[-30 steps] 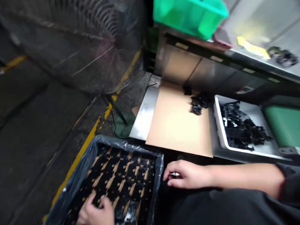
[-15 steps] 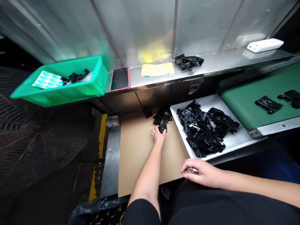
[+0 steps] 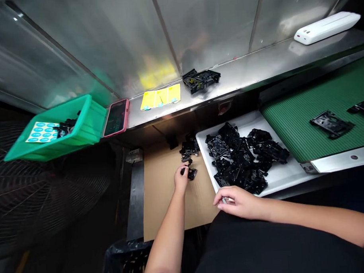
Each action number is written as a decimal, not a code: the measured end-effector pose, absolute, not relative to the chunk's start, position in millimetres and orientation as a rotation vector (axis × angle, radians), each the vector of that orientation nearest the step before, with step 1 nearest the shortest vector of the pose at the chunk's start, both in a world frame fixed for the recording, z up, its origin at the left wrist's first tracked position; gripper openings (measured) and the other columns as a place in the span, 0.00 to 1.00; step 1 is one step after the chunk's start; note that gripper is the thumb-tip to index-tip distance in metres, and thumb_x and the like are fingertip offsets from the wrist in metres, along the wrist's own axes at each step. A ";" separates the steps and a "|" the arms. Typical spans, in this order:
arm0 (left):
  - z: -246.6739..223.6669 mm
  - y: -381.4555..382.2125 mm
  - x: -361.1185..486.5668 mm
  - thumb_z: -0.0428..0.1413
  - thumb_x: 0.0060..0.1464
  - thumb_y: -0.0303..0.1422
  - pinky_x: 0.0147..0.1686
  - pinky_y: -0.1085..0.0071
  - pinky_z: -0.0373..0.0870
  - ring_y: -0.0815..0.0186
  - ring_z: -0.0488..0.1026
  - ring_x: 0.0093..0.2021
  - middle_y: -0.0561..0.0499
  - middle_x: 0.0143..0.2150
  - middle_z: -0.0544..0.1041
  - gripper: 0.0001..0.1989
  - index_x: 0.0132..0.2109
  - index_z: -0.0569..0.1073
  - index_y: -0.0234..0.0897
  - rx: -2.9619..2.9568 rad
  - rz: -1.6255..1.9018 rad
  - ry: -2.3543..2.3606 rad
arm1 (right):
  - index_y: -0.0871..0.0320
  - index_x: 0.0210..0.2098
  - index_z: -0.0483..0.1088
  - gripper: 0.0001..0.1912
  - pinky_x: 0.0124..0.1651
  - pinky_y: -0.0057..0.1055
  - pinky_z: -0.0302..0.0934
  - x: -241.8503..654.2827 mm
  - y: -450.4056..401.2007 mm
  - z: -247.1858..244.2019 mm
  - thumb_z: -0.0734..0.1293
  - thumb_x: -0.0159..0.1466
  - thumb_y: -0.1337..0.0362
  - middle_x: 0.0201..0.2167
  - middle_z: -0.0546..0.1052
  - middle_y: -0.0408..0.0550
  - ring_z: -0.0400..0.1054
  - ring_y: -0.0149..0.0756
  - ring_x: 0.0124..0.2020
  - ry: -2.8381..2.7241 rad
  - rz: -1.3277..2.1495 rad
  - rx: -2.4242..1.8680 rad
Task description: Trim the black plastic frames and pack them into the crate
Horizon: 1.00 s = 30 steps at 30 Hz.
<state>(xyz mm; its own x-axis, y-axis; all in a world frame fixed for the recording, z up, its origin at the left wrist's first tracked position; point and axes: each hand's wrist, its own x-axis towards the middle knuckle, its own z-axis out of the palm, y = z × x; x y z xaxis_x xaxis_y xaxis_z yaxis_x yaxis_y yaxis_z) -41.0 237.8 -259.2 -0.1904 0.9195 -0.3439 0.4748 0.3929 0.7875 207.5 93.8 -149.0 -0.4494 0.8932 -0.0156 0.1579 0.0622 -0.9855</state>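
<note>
Over a flat tan cardboard sheet (image 3: 169,196), the L hand (image 3: 181,181) reaches out, fingers curled & pinching a small black plastic part (image 3: 191,174). Just above it, on the same sheet, sits a loose little heap of similar black plastic parts (image 3: 188,147), near the tray edge.

R hand (image 3: 239,203) rests lower right, beside the tray's near corner, fingers closed on a small silver item (image 3: 224,200); too small to tell exactly what it is.

Right of the cardboard: a shallow white plastic tray (image 3: 202,148) w/ a big pile of black plastic frame parts (image 3: 239,158). Next to it, a green ribbed conveyor belt (image 3: 292,124) carries a flat black frame part (image 3: 331,124), w/ another cut off at the image edge.

Behind, on a long stainless steel shelf (image 3: 251,78): a black assembled part (image 3: 200,80), a yellow sticker sheet (image 3: 160,96), a phone in a pink case (image 3: 116,117), and a white oblong device (image 3: 326,28). Far left, a bright green plastic bin (image 3: 90,123) holds a blue-dot sticker sheet (image 3: 41,132) & black bits (image 3: 66,128). Below it, a dark wire fan guard (image 3: 37,189); bottom centre, a black-bagged crate (image 3: 126,260).
</note>
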 end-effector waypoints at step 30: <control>-88.3 42.3 19.8 0.68 0.56 0.45 0.61 0.61 0.74 0.55 0.75 0.64 0.41 0.67 0.74 0.47 0.76 0.54 0.55 0.770 1.336 1.015 | 0.56 0.58 0.76 0.20 0.62 0.45 0.66 225.1 104.3 -67.0 0.56 0.79 0.57 0.49 0.77 0.54 0.72 0.41 0.53 -1.662 1.149 -0.867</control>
